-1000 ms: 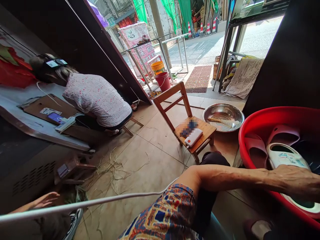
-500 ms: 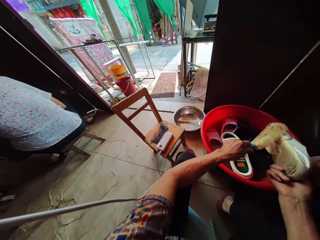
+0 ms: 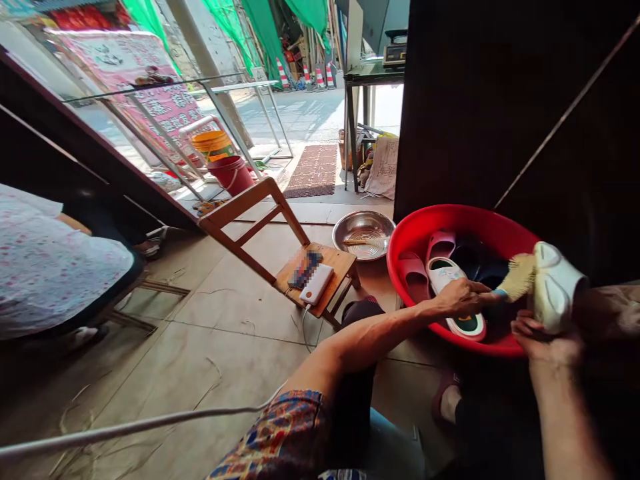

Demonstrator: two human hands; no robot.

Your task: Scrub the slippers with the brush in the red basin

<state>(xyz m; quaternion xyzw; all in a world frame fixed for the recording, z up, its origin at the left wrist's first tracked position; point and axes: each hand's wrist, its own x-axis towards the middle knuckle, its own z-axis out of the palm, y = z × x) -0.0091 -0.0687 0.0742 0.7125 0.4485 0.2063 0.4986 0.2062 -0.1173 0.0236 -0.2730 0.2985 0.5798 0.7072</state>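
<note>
Your left hand (image 3: 463, 298) is closed round a scrub brush (image 3: 517, 279), bristles on a white slipper (image 3: 555, 287). Your right hand (image 3: 547, 340) cradles that slipper at 3 o'clock, above the rim of a red plastic basin (image 3: 463, 215) holding pink slippers (image 3: 415, 277). Risk: the right-hand hold looks light, so brush pressure could knock the slipper into the basin. A white cord (image 3: 150, 420) at 7 o'clock could snag your arm. Steel bowl (image 3: 360, 233) at 10 o'clock. No brand readable on the slippers or the power bank (image 3: 316, 283); the pink banner (image 3: 130, 73) has characters, illegible from here.
</note>
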